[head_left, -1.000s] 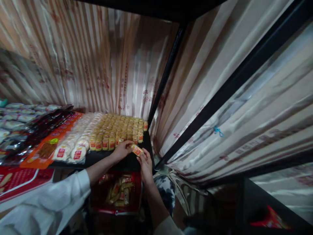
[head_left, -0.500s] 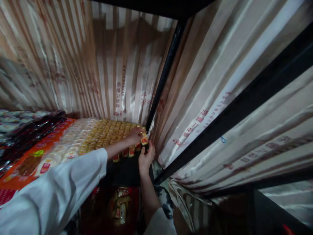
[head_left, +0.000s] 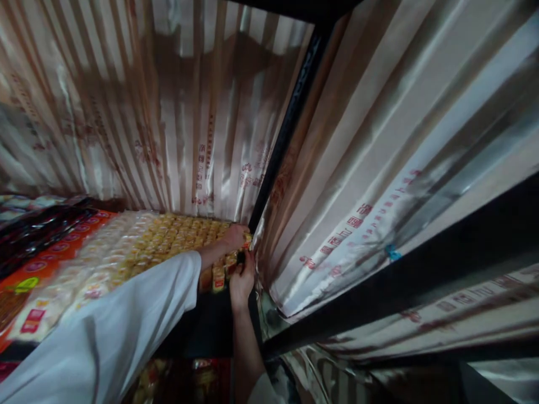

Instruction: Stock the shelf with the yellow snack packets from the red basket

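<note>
My left hand, at the end of a white sleeve, is closed on a small gold-wrapped packet with a red label. It holds the packet at the far right corner of the shelf, by the black post. Just below, my right hand has thumb and fingers apart, fingertips close under the packet; whether they touch it I cannot tell. Rows of similar gold packets cover the shelf to the left of my hands. One labelled gold packet stands at the front of the rows, beside my right hand.
White-wrapped packets, an orange package and dark shiny packages lie further left. A black post and black rail border the corner. Pleated printed curtains hang behind and to the right. Packets on a lower level are dim.
The gold packet has gone from a raised, front-facing pose to lower into the corner, still in my left hand. My right hand stays close beneath it. The view has shifted slightly.
</note>
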`<state>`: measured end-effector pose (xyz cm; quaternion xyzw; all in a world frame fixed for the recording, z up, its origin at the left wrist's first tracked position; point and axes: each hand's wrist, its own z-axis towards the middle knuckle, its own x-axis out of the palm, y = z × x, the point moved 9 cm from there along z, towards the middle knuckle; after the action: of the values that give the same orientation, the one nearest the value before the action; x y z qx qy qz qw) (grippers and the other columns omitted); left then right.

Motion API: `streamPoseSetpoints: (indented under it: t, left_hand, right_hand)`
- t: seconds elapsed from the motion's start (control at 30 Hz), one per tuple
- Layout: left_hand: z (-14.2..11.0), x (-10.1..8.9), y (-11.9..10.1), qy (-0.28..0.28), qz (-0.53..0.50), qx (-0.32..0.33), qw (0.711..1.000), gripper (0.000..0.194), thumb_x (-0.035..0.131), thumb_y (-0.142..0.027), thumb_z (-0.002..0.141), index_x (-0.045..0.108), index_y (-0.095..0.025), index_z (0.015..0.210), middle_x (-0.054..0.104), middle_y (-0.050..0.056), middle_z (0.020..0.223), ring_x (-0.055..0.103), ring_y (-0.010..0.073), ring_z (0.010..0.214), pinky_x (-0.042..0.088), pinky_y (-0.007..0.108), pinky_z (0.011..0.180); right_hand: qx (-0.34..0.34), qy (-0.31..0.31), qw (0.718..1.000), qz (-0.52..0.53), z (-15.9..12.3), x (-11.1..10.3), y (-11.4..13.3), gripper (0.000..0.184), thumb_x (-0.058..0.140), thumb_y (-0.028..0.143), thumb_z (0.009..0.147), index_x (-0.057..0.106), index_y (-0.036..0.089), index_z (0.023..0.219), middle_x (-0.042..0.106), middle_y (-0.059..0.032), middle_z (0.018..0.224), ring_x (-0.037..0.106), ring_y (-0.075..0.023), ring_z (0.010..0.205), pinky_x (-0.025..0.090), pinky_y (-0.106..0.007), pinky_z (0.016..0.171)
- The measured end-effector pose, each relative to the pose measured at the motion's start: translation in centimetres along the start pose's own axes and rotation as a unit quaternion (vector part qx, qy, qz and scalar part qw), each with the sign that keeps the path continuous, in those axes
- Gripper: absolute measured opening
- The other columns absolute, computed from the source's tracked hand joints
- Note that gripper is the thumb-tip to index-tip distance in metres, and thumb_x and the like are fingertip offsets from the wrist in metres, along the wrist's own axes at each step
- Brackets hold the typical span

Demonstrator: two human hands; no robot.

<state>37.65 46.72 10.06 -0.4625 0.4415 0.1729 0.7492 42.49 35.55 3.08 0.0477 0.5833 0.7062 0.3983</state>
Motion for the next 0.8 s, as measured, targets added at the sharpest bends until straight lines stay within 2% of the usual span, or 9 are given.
streamPoseSetpoints:
  t: [0.1, 0.2, 0.33, 0.43, 0.53, 0.67, 0.8]
  left_hand:
    - [0.5, 0.9, 0.6, 0.011, 0.028, 0.003, 1.000, 0.040, 0.046, -0.003, 0.072, 0.066, -0.013, 0.106, 0.067, 0.011, 0.106, 0.062, 0.0203, 0.098, 0.045, 0.027, 0.089]
    - [0.9, 1.8, 0.9, 0.023, 0.063, 0.009, 0.998, 0.036, 0.048, -0.005, 0.071, 0.067, -0.014, 0.100, 0.070, 0.012, 0.097, 0.064, 0.0216, 0.093, 0.047, 0.029, 0.086]
    - [1.2, 2.5, 1.1, 0.033, 0.116, 0.026, 0.992, 0.029, 0.049, -0.007, 0.071, 0.067, -0.013, 0.092, 0.070, 0.011, 0.087, 0.063, 0.0213, 0.089, 0.041, 0.034, 0.093]
    - [1.4, 2.9, 0.7, 0.041, 0.148, 0.053, 0.987, 0.023, 0.049, -0.009, 0.072, 0.067, -0.013, 0.086, 0.069, 0.010, 0.086, 0.062, 0.0213, 0.090, 0.037, 0.036, 0.097]
    - [1.6, 3.1, 0.2, 0.046, 0.172, 0.071, 0.981, 0.021, 0.049, -0.010, 0.071, 0.066, -0.013, 0.083, 0.068, 0.012, 0.089, 0.060, 0.0215, 0.090, 0.038, 0.035, 0.095]
    - [1.8, 3.3, -0.1, 0.045, 0.192, 0.069, 0.978, 0.021, 0.049, -0.010, 0.072, 0.066, -0.011, 0.084, 0.066, 0.012, 0.086, 0.057, 0.0227, 0.089, 0.040, 0.035, 0.088]
    - [2.0, 3.4, 0.0, 0.045, 0.205, 0.053, 0.976, 0.019, 0.050, -0.011, 0.074, 0.067, -0.008, 0.082, 0.064, 0.015, 0.089, 0.054, 0.0254, 0.096, 0.039, 0.037, 0.089]
  right_hand:
    - [0.014, 0.009, 1.000, -0.001, 0.5, 0.6, -0.9, 0.052, 0.031, 0.018, 0.080, 0.045, 0.006, 0.129, 0.041, -0.0143, 0.138, 0.032, -0.0206, 0.131, 0.024, -0.036, 0.110]
    - [0.022, 0.019, 1.000, 0.001, 1.0, 1.1, -1.7, 0.051, 0.032, 0.021, 0.081, 0.046, 0.008, 0.129, 0.044, -0.0128, 0.137, 0.035, -0.0198, 0.130, 0.025, -0.035, 0.109]
    - [0.029, 0.018, 0.999, 0.020, 1.5, 1.6, -2.4, 0.050, 0.033, 0.025, 0.082, 0.049, 0.010, 0.127, 0.047, -0.0122, 0.134, 0.039, -0.0211, 0.127, 0.027, -0.037, 0.108]
    - [0.072, 0.028, 0.996, 0.038, 1.9, 2.1, -3.3, 0.051, 0.033, 0.031, 0.083, 0.050, 0.009, 0.126, 0.050, -0.0137, 0.132, 0.043, -0.0233, 0.124, 0.029, -0.037, 0.105]
    - [0.106, 0.040, 0.993, 0.041, 2.3, 2.5, -4.1, 0.052, 0.031, 0.036, 0.085, 0.049, 0.012, 0.127, 0.050, -0.0131, 0.131, 0.044, -0.0235, 0.124, 0.030, -0.036, 0.104]
    - [0.090, 0.046, 0.995, 0.025, 2.7, 2.9, -4.5, 0.053, 0.027, 0.039, 0.086, 0.051, 0.013, 0.126, 0.050, -0.0117, 0.132, 0.042, -0.0220, 0.125, 0.029, -0.034, 0.104]
    - [0.081, 0.042, 0.996, -0.010, 2.9, 3.4, -5.5, 0.051, 0.027, 0.037, 0.087, 0.054, 0.012, 0.123, 0.053, -0.0135, 0.128, 0.043, -0.0236, 0.123, 0.030, -0.036, 0.103]
